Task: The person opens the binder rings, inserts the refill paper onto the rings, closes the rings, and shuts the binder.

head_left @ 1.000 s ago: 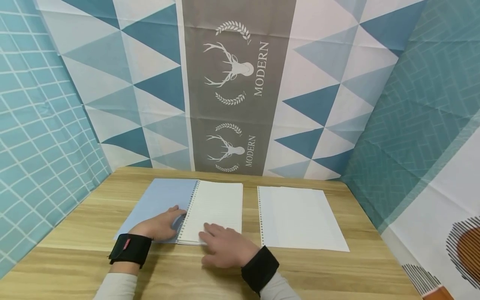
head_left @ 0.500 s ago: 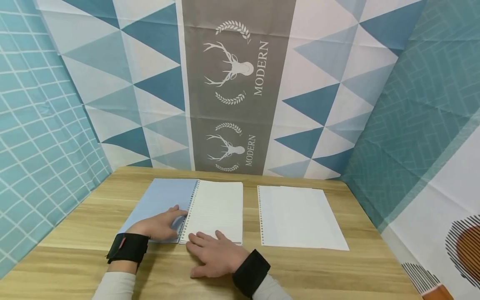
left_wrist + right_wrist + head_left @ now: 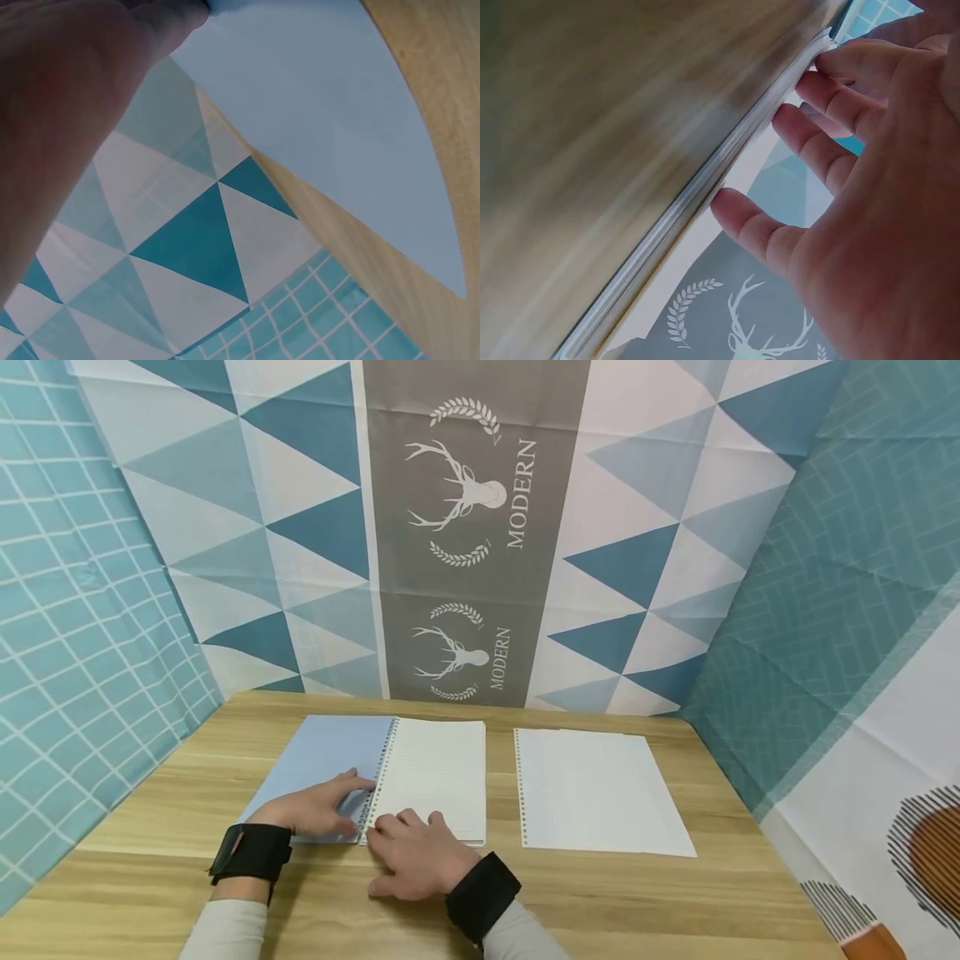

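Observation:
A spiral notebook lies open on the wooden table, its blue cover (image 3: 330,752) to the left and a lined white page (image 3: 438,768) to the right of the spiral binding (image 3: 384,762). My left hand (image 3: 318,806) rests on the cover, its fingers reaching to the binding. In the left wrist view the blue cover (image 3: 322,112) spreads out beyond that hand. My right hand (image 3: 420,856) lies at the page's near edge by the binding, fingers spread. Seen from the right wrist, its fingertips (image 3: 731,206) touch the top of the page stack (image 3: 667,225) along the edge.
Loose white sheets (image 3: 600,793) with punched holes on their left side lie to the right of the notebook. The wooden table (image 3: 615,902) ends at patterned cloth walls (image 3: 457,610) behind and at both sides.
My right hand has slid left along the page's near edge towards the binding. My left hand has stayed almost in place on the cover.

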Tool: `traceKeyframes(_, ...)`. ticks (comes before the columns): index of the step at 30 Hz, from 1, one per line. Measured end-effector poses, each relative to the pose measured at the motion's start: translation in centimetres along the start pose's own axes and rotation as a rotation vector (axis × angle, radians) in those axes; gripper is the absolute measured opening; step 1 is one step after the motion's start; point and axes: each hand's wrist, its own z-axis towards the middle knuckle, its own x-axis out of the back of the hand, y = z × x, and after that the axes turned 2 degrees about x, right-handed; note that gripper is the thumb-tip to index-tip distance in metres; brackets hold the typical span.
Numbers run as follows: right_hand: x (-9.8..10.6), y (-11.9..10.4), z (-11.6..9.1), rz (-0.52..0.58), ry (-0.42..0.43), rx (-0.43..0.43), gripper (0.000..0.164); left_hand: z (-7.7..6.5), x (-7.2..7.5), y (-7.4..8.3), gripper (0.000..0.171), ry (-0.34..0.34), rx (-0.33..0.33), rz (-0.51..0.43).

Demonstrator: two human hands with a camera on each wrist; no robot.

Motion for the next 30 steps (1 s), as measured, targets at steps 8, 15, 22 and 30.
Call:
traceKeyframes(8, 0.29, 0.45, 0.06, 0.070, -0.014, -0.004, 0.064, 0.07, 0.21, 0.07, 0.075, -0.004, -0.006, -0.015)
traceKeyframes(15, 0.28, 0.59, 0.32, 0.084, -0.024, -0.004, 0.063, -0.16, 0.13, 0.01, 0.074, -0.007, 0.000, -0.024)
traceKeyframes(22, 0.19, 0.55, 0.56, 0.091, -0.037, -0.008, 0.065, -0.15, 0.08, -0.17, 0.063, 0.007, -0.003, -0.005)
traceKeyframes(30, 0.24, 0.65, 0.39, 0.091, -0.060, 0.003, 0.067, 0.07, 0.07, -0.21, 0.059, 0.026, -0.002, 0.015)
